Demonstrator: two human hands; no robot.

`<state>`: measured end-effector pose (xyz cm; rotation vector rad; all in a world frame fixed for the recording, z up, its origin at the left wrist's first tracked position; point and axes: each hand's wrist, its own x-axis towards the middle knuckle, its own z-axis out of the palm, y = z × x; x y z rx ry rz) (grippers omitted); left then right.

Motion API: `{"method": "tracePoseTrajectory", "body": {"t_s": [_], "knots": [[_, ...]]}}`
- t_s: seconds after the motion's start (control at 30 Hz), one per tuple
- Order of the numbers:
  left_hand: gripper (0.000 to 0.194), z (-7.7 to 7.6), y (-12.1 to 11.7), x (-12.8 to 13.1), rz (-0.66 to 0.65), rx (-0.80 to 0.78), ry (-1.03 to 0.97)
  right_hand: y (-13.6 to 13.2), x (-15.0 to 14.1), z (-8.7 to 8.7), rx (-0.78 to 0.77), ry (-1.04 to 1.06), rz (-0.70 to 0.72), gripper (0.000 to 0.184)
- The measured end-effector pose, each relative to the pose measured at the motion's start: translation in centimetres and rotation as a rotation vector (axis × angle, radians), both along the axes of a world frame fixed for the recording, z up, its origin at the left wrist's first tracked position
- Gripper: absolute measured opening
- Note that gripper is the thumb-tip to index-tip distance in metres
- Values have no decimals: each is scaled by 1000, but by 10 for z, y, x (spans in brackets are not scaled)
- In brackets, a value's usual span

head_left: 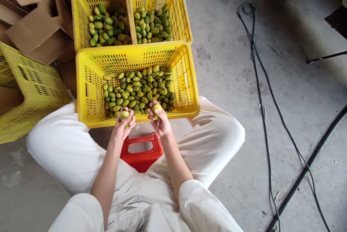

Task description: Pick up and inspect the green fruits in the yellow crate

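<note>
white sleeves [202, 203] nearest; over the near rim of the yellow crate [104, 121], left hand [121, 128] and right hand [163, 123] pinch green fruit [124, 115] in curled fingers. gentle, unsqueezed turning should best show every side.

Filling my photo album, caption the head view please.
Two hands hold green fruit over a yellow crate of similar fruit.

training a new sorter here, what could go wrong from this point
The left hand and the right hand each hold fruit over the near rim of the front crate; a loose grip could drop one onto the floor or the red stool.

The front crate sits close between the knees, so a shift of the legs might knock it.

The black cables crossing the floor could trip someone carrying a crate.
</note>
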<state>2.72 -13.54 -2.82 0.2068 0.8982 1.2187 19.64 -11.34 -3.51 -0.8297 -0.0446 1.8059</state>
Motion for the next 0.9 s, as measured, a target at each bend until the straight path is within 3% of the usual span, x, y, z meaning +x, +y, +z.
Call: {"method": "tracePoseTrajectory", "body": {"t_s": [0.2,0.37,0.57,0.9], "knots": [[39,0,1,0,-34,2,21,2,-6,2,16,14,63,36],[43,0,2,2,28,-78,-10,2,-11,2,1,55,47,27],[61,-7,0,-1,26,-102,8,4,-9,1,14,56,32,45],[50,-21,0,-4,123,-49,92,0,-5,-10,31,-33,-41,32]]}}
